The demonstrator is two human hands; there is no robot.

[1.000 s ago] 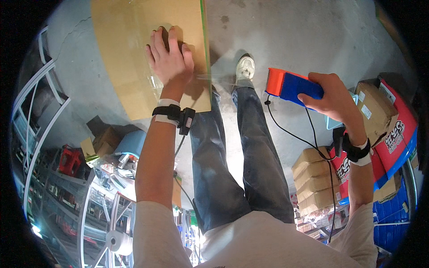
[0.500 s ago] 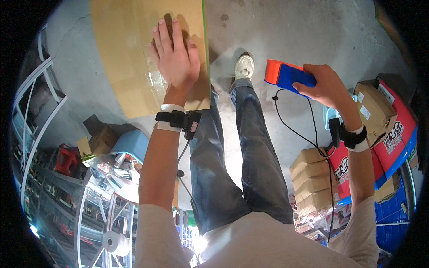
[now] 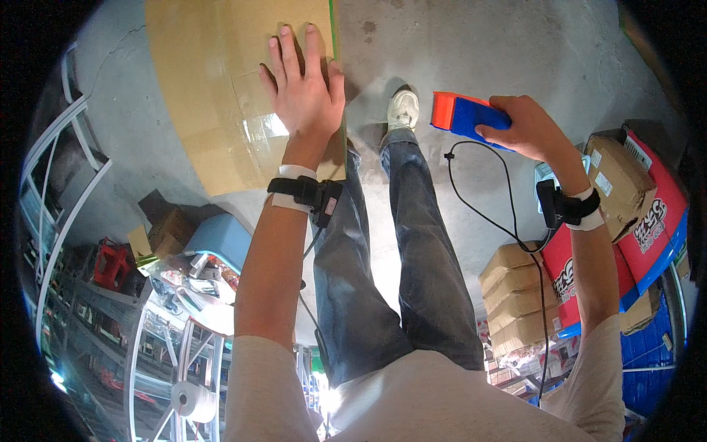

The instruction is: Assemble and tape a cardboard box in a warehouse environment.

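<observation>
My left hand (image 3: 303, 92) lies flat, fingers spread, on a large brown cardboard box (image 3: 213, 96), close to its right edge. Shiny clear tape (image 3: 274, 127) shows on the cardboard beside and below that hand. Out to the right, in the air over the floor, my right hand (image 3: 532, 127) grips a blue and orange tape dispenser (image 3: 471, 118). Its orange end points left, toward the box, and stands apart from it. The right fingers behind the dispenser are partly hidden. Each wrist wears a black strapped device with a cable.
Stacked brown cartons (image 3: 515, 298) and red printed boxes (image 3: 652, 221) stand at the right. A light-blue bin (image 3: 219, 239), a white spool (image 3: 193, 402) and metal racks (image 3: 70, 140) are at the left. A black cable (image 3: 471, 202) hangs below the right hand.
My left hand has slid right and slightly up along the cardboard, toward its edge. My right hand, with the tape dispenser, has shifted a little to the left.
</observation>
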